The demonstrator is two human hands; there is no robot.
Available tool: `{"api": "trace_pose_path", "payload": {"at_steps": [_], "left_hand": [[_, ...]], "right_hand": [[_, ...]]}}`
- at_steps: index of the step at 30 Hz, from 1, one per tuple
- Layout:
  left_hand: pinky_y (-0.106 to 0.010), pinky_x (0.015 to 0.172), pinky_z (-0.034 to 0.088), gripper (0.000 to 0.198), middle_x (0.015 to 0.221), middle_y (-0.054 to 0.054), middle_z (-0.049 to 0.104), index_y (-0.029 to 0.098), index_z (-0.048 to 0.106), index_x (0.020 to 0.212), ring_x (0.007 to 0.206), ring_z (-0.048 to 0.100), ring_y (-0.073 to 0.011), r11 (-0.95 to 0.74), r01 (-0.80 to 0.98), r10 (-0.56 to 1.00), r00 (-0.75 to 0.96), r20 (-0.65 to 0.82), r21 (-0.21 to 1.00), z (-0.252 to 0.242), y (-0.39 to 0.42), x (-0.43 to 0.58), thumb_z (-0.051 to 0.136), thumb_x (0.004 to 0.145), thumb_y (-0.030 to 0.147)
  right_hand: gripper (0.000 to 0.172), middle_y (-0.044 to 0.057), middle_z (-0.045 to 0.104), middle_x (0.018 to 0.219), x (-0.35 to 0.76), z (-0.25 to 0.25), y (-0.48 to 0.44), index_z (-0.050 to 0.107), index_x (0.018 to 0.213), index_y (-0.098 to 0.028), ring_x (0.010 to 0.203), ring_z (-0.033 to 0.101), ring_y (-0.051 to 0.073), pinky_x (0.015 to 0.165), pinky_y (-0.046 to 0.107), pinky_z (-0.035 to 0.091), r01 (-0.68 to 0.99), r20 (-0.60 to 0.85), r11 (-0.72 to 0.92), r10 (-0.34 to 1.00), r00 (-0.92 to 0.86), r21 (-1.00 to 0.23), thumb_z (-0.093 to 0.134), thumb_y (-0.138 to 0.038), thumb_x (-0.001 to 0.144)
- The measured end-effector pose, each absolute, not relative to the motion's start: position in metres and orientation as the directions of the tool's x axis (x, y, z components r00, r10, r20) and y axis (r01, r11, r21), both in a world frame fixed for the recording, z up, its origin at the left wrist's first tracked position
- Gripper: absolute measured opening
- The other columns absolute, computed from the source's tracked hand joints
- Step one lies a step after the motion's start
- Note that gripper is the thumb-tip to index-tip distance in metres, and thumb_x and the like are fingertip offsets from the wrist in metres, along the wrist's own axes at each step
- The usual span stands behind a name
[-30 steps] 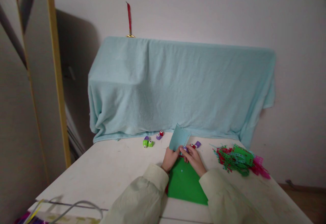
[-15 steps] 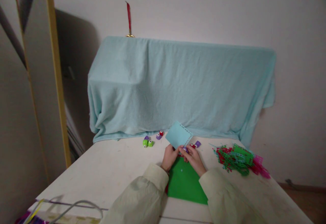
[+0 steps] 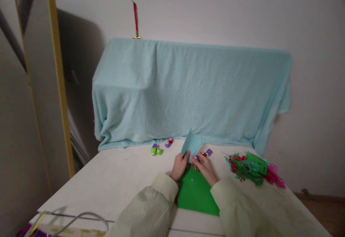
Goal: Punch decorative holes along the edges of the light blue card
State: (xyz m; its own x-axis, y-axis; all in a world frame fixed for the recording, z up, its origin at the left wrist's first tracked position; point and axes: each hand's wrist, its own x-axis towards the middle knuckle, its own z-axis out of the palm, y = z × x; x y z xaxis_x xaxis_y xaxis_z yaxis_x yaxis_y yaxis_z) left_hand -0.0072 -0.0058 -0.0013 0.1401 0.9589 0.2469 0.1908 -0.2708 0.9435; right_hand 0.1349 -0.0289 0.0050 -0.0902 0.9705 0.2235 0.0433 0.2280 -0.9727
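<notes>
My left hand (image 3: 179, 166) is closed, pinching the lower left of a light blue sheet (image 3: 192, 144) between thumb and fingers. A row of small holes runs along the sheet's right edge, and its left part is bent upward. Beside it my right hand (image 3: 204, 167) is closed on a small purple piece with an eye-like white dot (image 3: 196, 157), next to the sheet's lower corner. Its exact kind is too small to make out. Under both hands lies a green sheet (image 3: 198, 195), with a tiny pale blue bit (image 3: 192, 180) on it.
Several small green and purple pieces with eye-like dots (image 3: 156, 150) lie left on the white table (image 3: 121, 179); red and purple ones (image 3: 169, 143) lie farther back. A heap of perforated coloured strips (image 3: 250, 168) is at right. A light blue cloth (image 3: 194, 89) hangs behind.
The blue sheet has turned and bent at its left side, and my left thumb has shifted up onto it. My right hand has stayed nearly in place with the purple piece.
</notes>
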Motion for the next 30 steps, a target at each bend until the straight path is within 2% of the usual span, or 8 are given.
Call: {"api": "trace_pose_path", "payload": {"at_steps": [5, 12, 17, 22, 30], "left_hand": [[-0.023, 0.054, 0.036, 0.04, 0.053, 0.003, 0.049, 0.016, 0.056, 0.071, 0.052, 0.046, -0.0126, -0.32, 0.149, 0.942, 0.151, 0.299, 0.936, -0.0007, -0.0064, -0.0065, 0.046, 0.087, 0.051], [-0.024, 0.054, 0.036, 0.036, 0.054, 0.001, 0.052, 0.014, 0.058, 0.069, 0.052, 0.046, -0.0126, -0.325, 0.187, 0.945, 0.11, 0.309, 0.927, -0.0035, -0.0012, -0.0053, 0.051, 0.083, 0.047], [-0.024, 0.05, 0.031, 0.044, 0.049, 0.0, 0.052, 0.013, 0.056, 0.061, 0.049, 0.045, -0.0126, -0.286, 0.3, 0.957, 0.047, 0.285, 0.91, -0.0025, 0.0023, -0.0046, 0.053, 0.08, 0.052], [-0.023, 0.052, 0.032, 0.048, 0.049, 0.001, 0.052, 0.013, 0.056, 0.061, 0.05, 0.046, -0.0119, -0.344, 0.23, 0.939, 0.075, 0.336, 0.91, 0.0005, -0.0011, -0.0049, 0.048, 0.084, 0.054], [-0.023, 0.051, 0.031, 0.049, 0.051, 0.0, 0.053, 0.013, 0.057, 0.059, 0.05, 0.045, -0.0114, -0.363, 0.282, 0.929, 0.041, 0.367, 0.888, 0.0001, -0.0013, -0.0067, 0.049, 0.084, 0.054]], "right_hand": [[0.035, -0.006, 0.049, 0.057, 0.1351, 0.0075, -0.0297, 0.05, 0.074, -0.021, 0.048, 0.047, 0.011, 0.044, 0.023, 0.034, 0.053, 0.232, 0.237, 0.969, -0.09, -0.97, 0.064, -0.053, 0.076], [0.032, -0.006, 0.049, 0.059, 0.1355, 0.0071, -0.0293, 0.05, 0.075, -0.02, 0.048, 0.047, 0.01, 0.043, 0.022, 0.034, 0.04, 0.243, 0.246, 0.967, -0.071, -0.968, 0.066, -0.048, 0.078], [0.033, -0.004, 0.053, 0.065, 0.1355, 0.0066, -0.0291, 0.057, 0.088, -0.019, 0.049, 0.048, 0.01, 0.043, 0.022, 0.036, 0.048, 0.217, 0.221, 0.973, -0.083, -0.974, 0.067, -0.048, 0.076], [0.035, -0.004, 0.052, 0.062, 0.1353, 0.006, -0.0287, 0.057, 0.084, -0.018, 0.049, 0.048, 0.01, 0.044, 0.022, 0.037, 0.048, 0.22, 0.224, 0.972, -0.086, -0.973, 0.07, -0.048, 0.072], [0.035, -0.003, 0.054, 0.065, 0.1369, 0.003, -0.0283, 0.053, 0.078, -0.018, 0.05, 0.049, 0.011, 0.044, 0.022, 0.037, 0.071, 0.193, 0.198, 0.978, -0.08, -0.978, 0.07, -0.048, 0.072]]}}
